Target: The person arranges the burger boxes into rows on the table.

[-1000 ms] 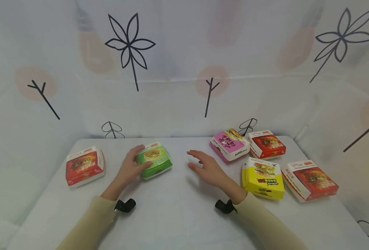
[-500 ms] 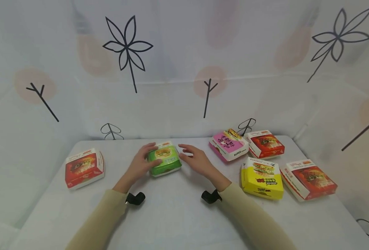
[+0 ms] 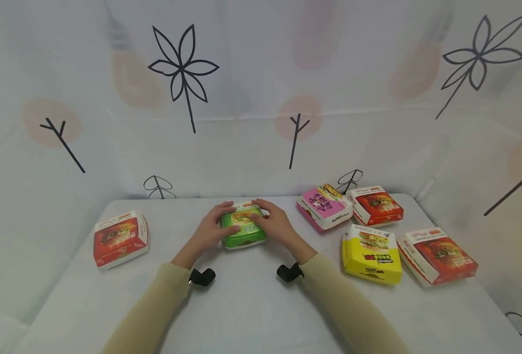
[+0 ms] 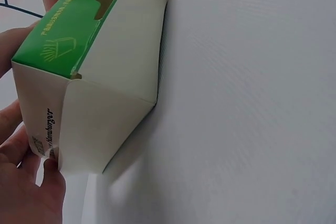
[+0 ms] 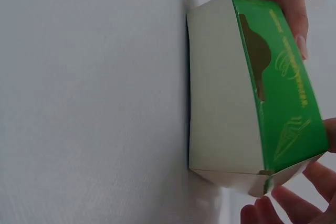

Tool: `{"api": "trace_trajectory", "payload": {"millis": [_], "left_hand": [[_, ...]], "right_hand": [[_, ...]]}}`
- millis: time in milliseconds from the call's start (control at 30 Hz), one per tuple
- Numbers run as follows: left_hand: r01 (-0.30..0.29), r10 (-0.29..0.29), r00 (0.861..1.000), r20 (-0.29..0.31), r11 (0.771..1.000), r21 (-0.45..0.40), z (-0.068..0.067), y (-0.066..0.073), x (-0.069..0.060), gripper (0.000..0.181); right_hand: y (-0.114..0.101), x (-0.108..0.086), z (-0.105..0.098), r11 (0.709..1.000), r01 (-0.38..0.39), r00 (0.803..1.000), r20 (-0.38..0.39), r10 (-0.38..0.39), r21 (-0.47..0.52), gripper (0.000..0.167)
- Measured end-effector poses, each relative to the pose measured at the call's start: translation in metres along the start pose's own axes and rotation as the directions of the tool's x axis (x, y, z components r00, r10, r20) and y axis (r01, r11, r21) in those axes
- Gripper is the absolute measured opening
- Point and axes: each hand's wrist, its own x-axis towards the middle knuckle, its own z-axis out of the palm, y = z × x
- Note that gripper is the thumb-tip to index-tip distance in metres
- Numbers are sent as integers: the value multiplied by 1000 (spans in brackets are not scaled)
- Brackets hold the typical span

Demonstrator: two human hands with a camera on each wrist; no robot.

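Observation:
A green and white hamburger box (image 3: 245,226) sits on the white table between both hands, with green flaps showing in the wrist views. My left hand (image 3: 211,228) grips its left side, thumb over the front and fingers toward the back. On the opposite side my right hand (image 3: 279,226) holds the box's right end, thumb on the top face. In the left wrist view, fingertips (image 4: 50,179) press the box's white end. The right wrist view has fingers (image 5: 294,203) at the near end of the green box (image 5: 226,93). Its underside is hidden.
A red hamburger box (image 3: 120,239) lies at the table's left. On the right are a pink box (image 3: 325,206), a yellow box (image 3: 371,253) and two red boxes, one behind (image 3: 376,205) and one in front (image 3: 440,255). A patterned cloth (image 3: 243,157) hangs behind the table (image 3: 243,314).
The left hand has brought the green box rightward toward the middle. My right hand has moved left from beside it and now holds its right end. The other boxes stay put.

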Motion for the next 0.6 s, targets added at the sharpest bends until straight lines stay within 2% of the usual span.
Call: {"api": "trace_trajectory", "payload": {"millis": [233,433,500,600], "left_hand": [[-6,6,1000,25,1000,-7,5,1,3,57],[-8,9,998,57,1000,-10,2,-2,10,56],[0,1,999,50,1000,-18,-1,-3,14,56],[9,-8,1000,7,999,-47,-4,-7,18,58]], "right_hand": [[12,3,0,998,-67,997,-29,67,-3,48],[15,3,0,998,-58,997,-53,59,6,49],[15,6,3,998,-57,996,-65,59,26,49],[14,10,10,996,-70,993,-88,75,63,50]]}}
